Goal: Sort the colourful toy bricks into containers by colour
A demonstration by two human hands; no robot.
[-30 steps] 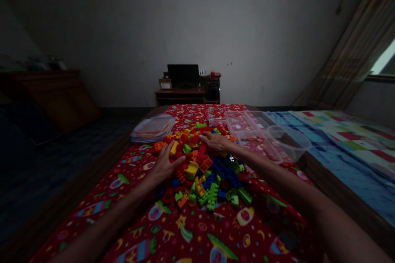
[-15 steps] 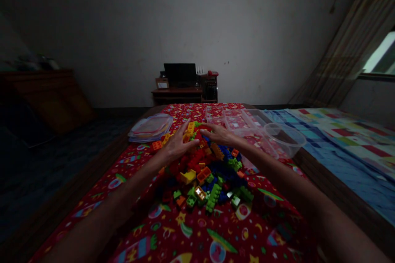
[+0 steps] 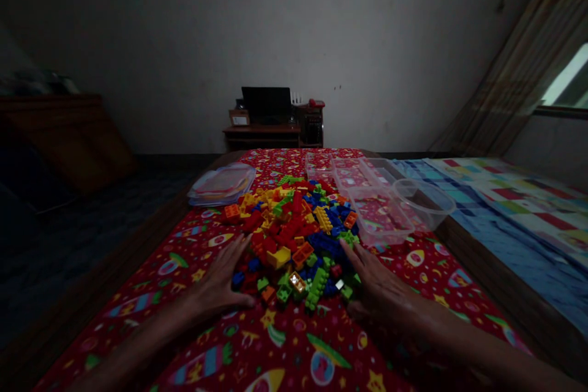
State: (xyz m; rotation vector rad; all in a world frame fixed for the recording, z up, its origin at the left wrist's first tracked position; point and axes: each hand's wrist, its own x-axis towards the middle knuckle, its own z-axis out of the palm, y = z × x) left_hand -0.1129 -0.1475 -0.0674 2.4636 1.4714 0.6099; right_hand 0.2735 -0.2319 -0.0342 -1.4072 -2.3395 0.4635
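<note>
A heap of toy building blocks (image 3: 294,229) in red, yellow, orange, green and blue spreads over the red patterned tablecloth (image 3: 285,349). At its near left edge lies my left hand (image 3: 225,278), fingers stretched and thumb apart, holding nothing. My right hand (image 3: 376,282) rests along the near right edge, its fingers extended by green and blue blocks, also with nothing gripped. A long green block (image 3: 316,290) and a yellow block (image 3: 278,258) lie between the hands. Some blocks beside the right palm are partly hidden.
Clear plastic boxes (image 3: 383,239) stand right of the heap, with a round clear tub (image 3: 452,203) at the table's edge. A stack of flat lids (image 3: 223,184) lies to the left. Beyond the table is a desk with a black monitor (image 3: 266,104); a bed (image 3: 528,226) is at right.
Both hands have come back from the far top of the heap toward me and moved apart to its near left and right sides. The far blocks are uncovered now.
</note>
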